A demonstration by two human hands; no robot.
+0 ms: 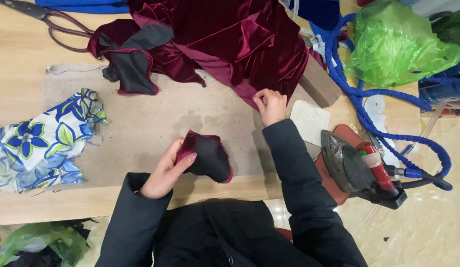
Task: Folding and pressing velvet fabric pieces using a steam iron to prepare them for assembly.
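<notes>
My left hand (pixel 165 173) grips a small dark fabric piece with a burgundy velvet edge (pixel 207 157), held just above the near edge of the wooden table (pixel 22 64). Farther back, my right hand (pixel 269 105) pinches the lower edge of a large burgundy velvet garment (pixel 230 34) that lies heaped across the back of the table. Both arms wear black sleeves. A grey pressing mat (pixel 141 123) covers the table under both hands.
A steam iron (pixel 358 168) rests on its side at the right table edge, with a blue fabric-covered hose (pixel 358 94) looping behind it. Floral blue-and-white cloth (pixel 42 141) lies left. Scissors (pixel 47 20) sit back left. A green plastic bag (pixel 393 44) is back right.
</notes>
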